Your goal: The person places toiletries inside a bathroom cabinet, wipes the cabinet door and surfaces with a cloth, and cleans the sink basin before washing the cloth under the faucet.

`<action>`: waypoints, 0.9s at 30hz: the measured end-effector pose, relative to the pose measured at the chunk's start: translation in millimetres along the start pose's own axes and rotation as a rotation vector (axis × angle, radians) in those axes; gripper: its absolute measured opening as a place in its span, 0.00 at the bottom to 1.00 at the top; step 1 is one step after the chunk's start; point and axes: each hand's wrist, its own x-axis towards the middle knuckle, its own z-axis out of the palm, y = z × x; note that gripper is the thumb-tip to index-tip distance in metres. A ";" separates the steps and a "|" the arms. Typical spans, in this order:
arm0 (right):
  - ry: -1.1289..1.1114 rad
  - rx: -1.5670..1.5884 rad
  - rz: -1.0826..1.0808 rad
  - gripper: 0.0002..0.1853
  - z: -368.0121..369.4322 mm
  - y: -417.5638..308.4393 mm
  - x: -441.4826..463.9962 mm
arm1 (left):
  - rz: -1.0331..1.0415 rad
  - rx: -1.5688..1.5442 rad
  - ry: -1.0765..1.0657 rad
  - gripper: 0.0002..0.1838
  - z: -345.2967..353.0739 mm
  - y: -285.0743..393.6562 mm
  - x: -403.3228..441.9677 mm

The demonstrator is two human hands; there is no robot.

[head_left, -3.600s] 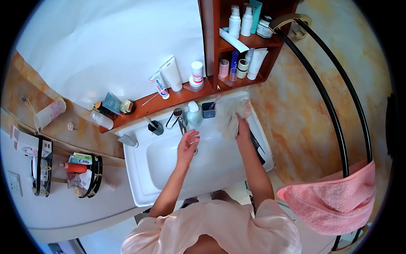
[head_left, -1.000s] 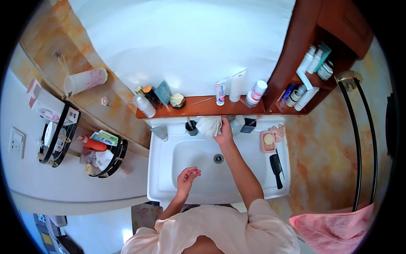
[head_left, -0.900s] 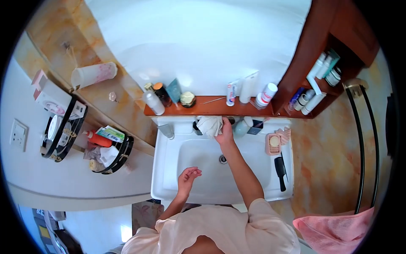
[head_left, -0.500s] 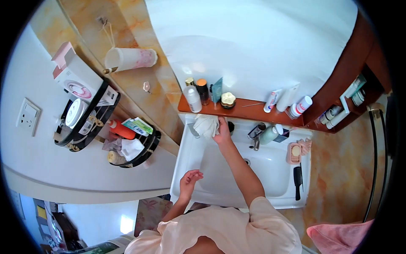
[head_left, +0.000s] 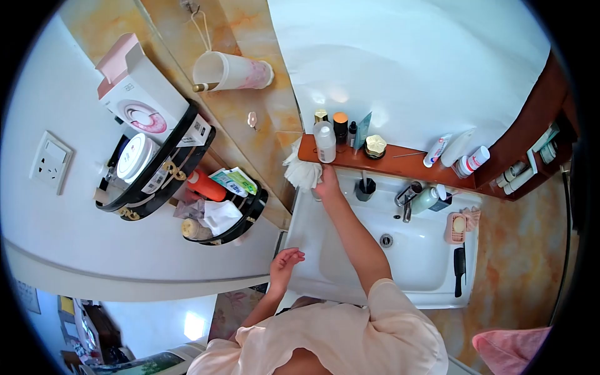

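My right hand (head_left: 327,182) is closed on a pale, crumpled cloth (head_left: 302,171) at the left end of the reddish-brown wooden shelf (head_left: 400,166). Part of the cloth lies against the corner wall, beside the shelf's end. Just above that hand, a white bottle (head_left: 325,142) stands upright on the shelf. Over the left edge of the white sink (head_left: 350,253), my left hand (head_left: 285,269) hangs with its fingers loosely curled and apart, holding nothing.
A black cup (head_left: 365,189), the tap (head_left: 407,201) and a green pump bottle (head_left: 425,199) stand behind the basin. A soap dish (head_left: 455,228) and black comb (head_left: 459,271) lie at its right. Loaded corner racks (head_left: 237,225) hang left; a pink towel (head_left: 509,350) hangs lower right.
My right hand has carried the cloth leftward along the shelf's front, from the tap area to its left end. The view has shifted left. My left hand remains low, near the sink's front.
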 end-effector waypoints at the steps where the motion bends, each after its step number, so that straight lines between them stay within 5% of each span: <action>1: 0.028 -0.035 -0.021 0.17 2.6 -4.4 -4.9 | 0.008 0.010 0.000 0.11 -1.7 1.1 -0.5; 27: 0.027 0.119 -0.462 0.15 -93.0 -187.1 -96.0 | -0.060 0.067 -0.097 0.10 91.1 -4.6 -22.3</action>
